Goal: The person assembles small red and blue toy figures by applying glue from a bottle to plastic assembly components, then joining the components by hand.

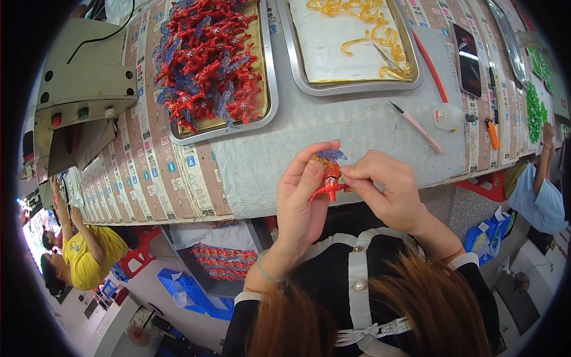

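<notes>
The fingers (309, 163) of the left hand (300, 202) were curled shut around a small red toy figure (328, 185), and the fingers of the right hand (386, 190) were pinched together on its side, just where a translucent blue-purple piece (331, 155) stood at its top. The figure was held in the air above the near edge of the surface (333, 125).

The surface was covered with flattened printed cardboard (154, 160), brown and white strips bearing small blue square labels, with a grey cloth over the middle. On it, at the far left, a steel tray (270, 89) was heaped with red figures (205, 53) already carrying blue parts, so a good many looked finished. A second steel tray (357, 86) held a white sheet with only a few amber curved strips (380, 35), which suggested that stock was running low.

Smaller things lay to the right: a dark phone (467, 53), a red pen (429, 65), a pink-handled knife (416, 126), a small clear bottle (447, 115) and an orange cutter (491, 132). Under the surface, a box (220, 262) held more red pieces.
</notes>
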{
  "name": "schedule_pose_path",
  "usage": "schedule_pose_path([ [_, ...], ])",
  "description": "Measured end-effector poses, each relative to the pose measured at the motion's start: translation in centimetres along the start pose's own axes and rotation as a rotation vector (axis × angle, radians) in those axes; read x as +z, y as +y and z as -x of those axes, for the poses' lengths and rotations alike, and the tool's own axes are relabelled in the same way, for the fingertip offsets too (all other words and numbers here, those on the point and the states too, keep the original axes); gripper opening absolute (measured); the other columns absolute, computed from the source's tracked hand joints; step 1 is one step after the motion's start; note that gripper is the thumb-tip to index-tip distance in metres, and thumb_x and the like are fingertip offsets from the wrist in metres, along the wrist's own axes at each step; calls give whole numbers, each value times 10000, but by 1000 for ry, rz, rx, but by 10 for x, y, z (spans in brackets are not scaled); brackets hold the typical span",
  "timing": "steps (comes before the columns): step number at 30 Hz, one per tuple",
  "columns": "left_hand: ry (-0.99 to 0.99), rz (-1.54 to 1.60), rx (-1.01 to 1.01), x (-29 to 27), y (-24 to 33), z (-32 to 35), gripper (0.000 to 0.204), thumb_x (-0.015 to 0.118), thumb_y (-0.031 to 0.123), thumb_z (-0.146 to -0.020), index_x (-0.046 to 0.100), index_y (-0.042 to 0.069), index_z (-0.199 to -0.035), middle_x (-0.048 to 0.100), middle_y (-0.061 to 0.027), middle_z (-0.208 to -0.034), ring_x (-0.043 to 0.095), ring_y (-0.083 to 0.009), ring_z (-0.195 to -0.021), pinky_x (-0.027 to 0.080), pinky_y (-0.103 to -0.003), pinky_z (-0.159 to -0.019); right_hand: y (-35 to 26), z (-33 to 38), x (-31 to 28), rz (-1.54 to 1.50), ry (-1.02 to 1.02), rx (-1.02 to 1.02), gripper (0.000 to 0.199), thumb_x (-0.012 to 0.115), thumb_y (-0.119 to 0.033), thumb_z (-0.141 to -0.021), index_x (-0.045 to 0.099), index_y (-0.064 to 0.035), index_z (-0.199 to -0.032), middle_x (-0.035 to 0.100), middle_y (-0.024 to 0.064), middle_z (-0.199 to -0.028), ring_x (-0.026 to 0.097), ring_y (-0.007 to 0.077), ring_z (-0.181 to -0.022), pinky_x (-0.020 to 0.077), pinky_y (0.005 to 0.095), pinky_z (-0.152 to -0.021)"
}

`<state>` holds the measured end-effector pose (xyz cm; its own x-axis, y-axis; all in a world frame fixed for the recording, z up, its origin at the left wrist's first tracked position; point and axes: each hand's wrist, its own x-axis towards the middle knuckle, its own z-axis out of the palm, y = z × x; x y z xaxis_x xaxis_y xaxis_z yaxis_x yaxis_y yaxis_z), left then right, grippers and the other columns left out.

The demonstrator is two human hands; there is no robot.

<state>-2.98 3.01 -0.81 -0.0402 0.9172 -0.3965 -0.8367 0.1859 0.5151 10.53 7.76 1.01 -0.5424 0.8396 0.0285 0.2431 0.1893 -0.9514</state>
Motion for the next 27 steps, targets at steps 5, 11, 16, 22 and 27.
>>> schedule_pose_path([
  [5, 68, 59, -49, 1, 3, -5, 262, 438, 139, -847, 439, -9, -1064, 461, -120, -1115, 502, -146, -912, 425, -281, -773, -2, -3, 8, 99, 117, -58, 228, 612, 0, -632, 558, -11, -853, 534, 95, -727, 516, 238, -652, 429, 297, -579],
  [11, 63, 30, -72, 3, 3, -3, 291, 396, 162, -862, 403, -3, -1102, 429, -127, -1149, 466, -190, -985, 388, -326, -840, 8, 1, 13, 239, 158, -215, 317, 614, 21, -573, 551, -16, -881, 519, 102, -743, 511, 239, -641, 430, 302, -564],
  [16, -39, -458, 2, -12, 13, -8, 384, 443, 68, -823, 353, 15, -1193, 415, -100, -1190, 452, -170, -1008, 344, -296, -872, 9, -4, 3, -21, 114, 14, 251, 617, -4, -634, 561, -7, -878, 522, 81, -730, 513, 161, -631, 419, 257, -553],
  [22, -205, -1192, 396, -7, 16, -3, 313, 559, -19, -703, 527, 2, -1013, 509, -96, -1048, 485, -155, -925, 382, -280, -780, 4, -4, -4, -428, -30, 262, 179, 585, -37, -701, 557, 14, -870, 555, 77, -770, 522, 110, -657, 416, 210, -581],
  [27, 14, -731, 146, -4, 11, 3, 153, 573, 15, -732, 560, -22, -880, 576, -54, -803, 534, -98, -726, 408, -221, -679, -3, -7, -11, -193, -37, 194, 137, 537, 8, -738, 537, 50, -869, 545, 65, -802, 519, 94, -717, 433, 221, -639],
])
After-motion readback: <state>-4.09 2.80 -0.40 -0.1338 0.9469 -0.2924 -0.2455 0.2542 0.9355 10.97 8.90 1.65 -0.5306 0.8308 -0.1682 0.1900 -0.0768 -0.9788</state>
